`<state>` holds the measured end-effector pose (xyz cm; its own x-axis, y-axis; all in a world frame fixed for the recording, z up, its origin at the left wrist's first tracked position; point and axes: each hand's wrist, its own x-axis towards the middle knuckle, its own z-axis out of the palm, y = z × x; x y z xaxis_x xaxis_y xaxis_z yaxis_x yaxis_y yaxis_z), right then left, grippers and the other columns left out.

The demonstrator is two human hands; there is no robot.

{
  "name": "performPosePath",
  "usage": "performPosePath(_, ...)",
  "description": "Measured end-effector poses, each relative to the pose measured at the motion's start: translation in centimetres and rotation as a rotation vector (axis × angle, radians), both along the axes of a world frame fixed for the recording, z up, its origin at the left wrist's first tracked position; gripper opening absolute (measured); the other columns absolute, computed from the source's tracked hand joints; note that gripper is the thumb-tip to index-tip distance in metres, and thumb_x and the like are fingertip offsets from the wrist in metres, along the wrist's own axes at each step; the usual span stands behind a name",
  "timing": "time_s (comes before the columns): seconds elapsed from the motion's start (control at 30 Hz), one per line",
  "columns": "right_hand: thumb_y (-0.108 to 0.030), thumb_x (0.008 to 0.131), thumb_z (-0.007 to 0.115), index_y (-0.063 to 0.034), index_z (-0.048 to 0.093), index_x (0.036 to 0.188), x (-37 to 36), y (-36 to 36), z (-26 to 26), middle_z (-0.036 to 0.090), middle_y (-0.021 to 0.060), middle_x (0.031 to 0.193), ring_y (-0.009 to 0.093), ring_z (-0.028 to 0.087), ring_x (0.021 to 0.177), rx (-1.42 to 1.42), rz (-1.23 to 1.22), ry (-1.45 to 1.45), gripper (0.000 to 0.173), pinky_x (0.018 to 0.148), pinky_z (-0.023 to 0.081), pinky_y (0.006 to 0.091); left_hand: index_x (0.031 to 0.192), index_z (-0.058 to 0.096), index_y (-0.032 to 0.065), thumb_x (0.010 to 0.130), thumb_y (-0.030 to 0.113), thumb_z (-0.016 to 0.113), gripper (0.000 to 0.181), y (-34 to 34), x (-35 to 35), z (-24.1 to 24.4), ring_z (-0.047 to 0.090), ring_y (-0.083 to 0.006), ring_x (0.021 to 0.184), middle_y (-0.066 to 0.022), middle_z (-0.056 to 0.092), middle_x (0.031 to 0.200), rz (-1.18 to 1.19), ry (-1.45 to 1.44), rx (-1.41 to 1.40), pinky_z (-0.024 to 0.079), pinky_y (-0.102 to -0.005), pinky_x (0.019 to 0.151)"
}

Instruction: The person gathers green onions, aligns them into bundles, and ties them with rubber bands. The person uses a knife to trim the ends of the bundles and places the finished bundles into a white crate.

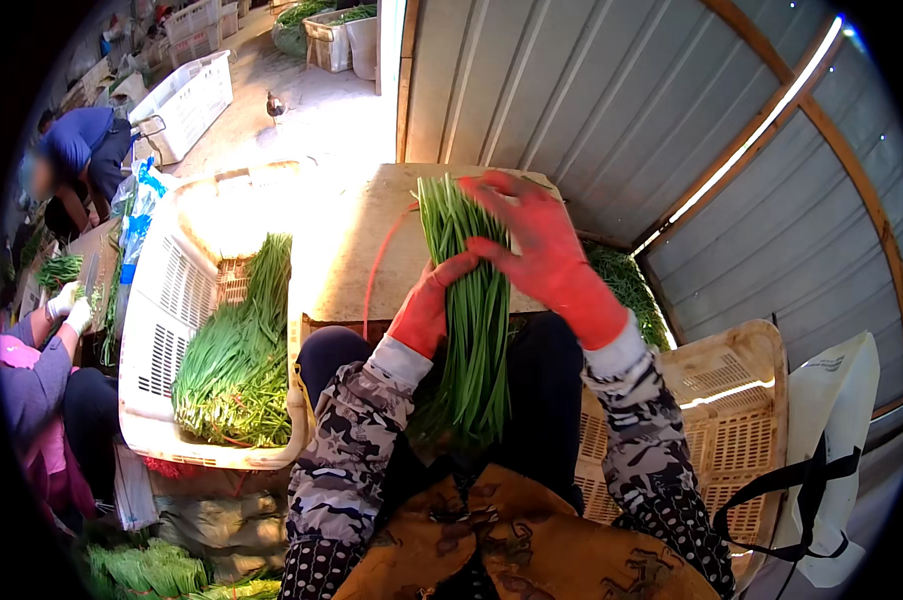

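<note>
A thick bunch of long green chive-like stalks (475, 330) lies over the near edge of a wooden board (361, 277). Its pale cut ends point away from me and its leaves hang toward my lap. My left hand (423, 311), in a red rubber glove, grips the bunch from the left side, thumb across the top. On the other side is my right hand (549, 259), gloved alike and slightly blurred, fingers spread beside the cut ends. Its thumb reaches the stalks; firm contact cannot be made out. A thin red tie (382, 259) curves over the board to the left of the bunch.
A white plastic crate (143, 337) of bundled greens (241, 367) stands left of my knees. An empty-looking crate (729, 427) and a white bag (826, 450) are at right. Corrugated metal wall (556, 82) rises beyond the board. Two people (83, 142) work at far left.
</note>
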<state>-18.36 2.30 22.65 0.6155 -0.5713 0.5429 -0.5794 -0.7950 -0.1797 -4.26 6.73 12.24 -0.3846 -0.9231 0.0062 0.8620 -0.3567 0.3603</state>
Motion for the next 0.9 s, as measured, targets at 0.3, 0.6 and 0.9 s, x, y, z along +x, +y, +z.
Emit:
performPosePath(0.3, -0.017, 0.08, 0.068, -0.0099, 0.071, 0.08, 3.5, -4.1, -0.7, 0.068, 0.001, 0.106, 0.022, 0.061, 0.102, 0.533, 0.059, -0.468, 0.008, 0.091, 0.045, 0.0374, 0.118, 0.055, 0.0021, 0.091, 0.016, 0.059, 0.031, 0.7, -0.1, 0.2, 0.067, -0.0188, 0.083, -0.0086, 0.066, 0.1, 0.093, -0.183, -0.087, 0.058, -0.0323, 0.066)
performPosePath(0.6, -0.045, 0.088, 0.059, -0.0126, 0.044, 0.137, -6.9, -6.9, 1.4, 0.052, 0.0067, 0.133, 0.018, 0.05, 0.118, 0.555, -0.329, -1.006, 0.06, 0.095, 0.041, 0.0346, 0.123, 0.051, 0.0044, 0.089, 0.015, 0.061, 0.037, 0.8, 1.3, 0.1, 0.066, -0.0186, 0.083, -0.0077, 0.065, 0.101, 0.153, -0.115, -0.002, 0.057, -0.0327, 0.07)
performPosePath(0.9, -0.046, 0.078, 0.073, -0.0012, 0.022, 0.146, 0.4, 3.5, -7.3, 0.041, 0.0164, 0.141, 0.024, 0.04, 0.13, 1.202, 0.086, -0.587, 0.096, 0.106, 0.033, 0.0341, 0.125, 0.046, 0.0028, 0.091, 0.013, 0.053, 0.036, 0.7, 1.4, 1.5, 0.061, -0.0251, 0.096, -0.0123, 0.06, 0.11, 0.337, -0.14, -0.057, 0.052, -0.0368, 0.084)
